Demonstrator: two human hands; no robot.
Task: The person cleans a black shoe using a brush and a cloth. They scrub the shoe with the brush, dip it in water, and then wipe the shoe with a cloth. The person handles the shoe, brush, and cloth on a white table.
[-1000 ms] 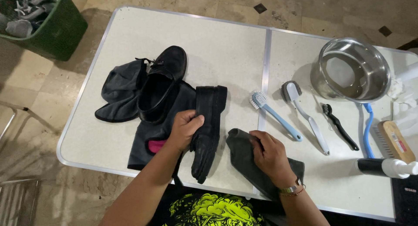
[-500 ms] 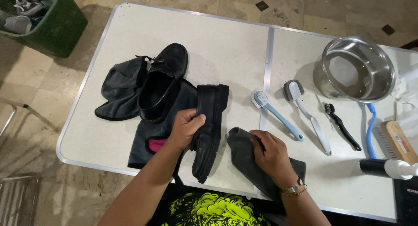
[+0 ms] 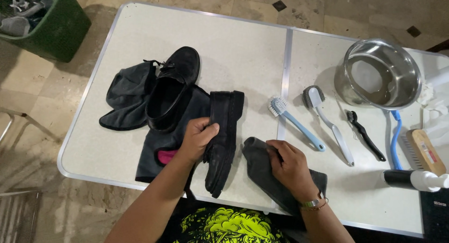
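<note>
The left hand (image 3: 199, 137) is clamped on a black shoe (image 3: 223, 140) turned sole-up near the front edge of the bench (image 3: 243, 46); against the frames from a second ago the grip and the shoe's lie look unchanged, with only the view shifting slightly, so the work seems paused at holding the shoe steady. The right hand (image 3: 291, 167) is closed, fingers pinching a dark grey cloth (image 3: 262, 170) just right of the shoe. Left of the shoe sits its mate, the upright black shoe (image 3: 172, 91), on dark bags (image 3: 127, 98). Right of the shoe lie a blue brush (image 3: 294, 123), a white brush (image 3: 329, 126) and a small black brush (image 3: 365, 135). Farther right stands a steel bowl (image 3: 381, 74), and below it lies a dark bottle with a white cap (image 3: 414, 180), its label unreadable.
</note>
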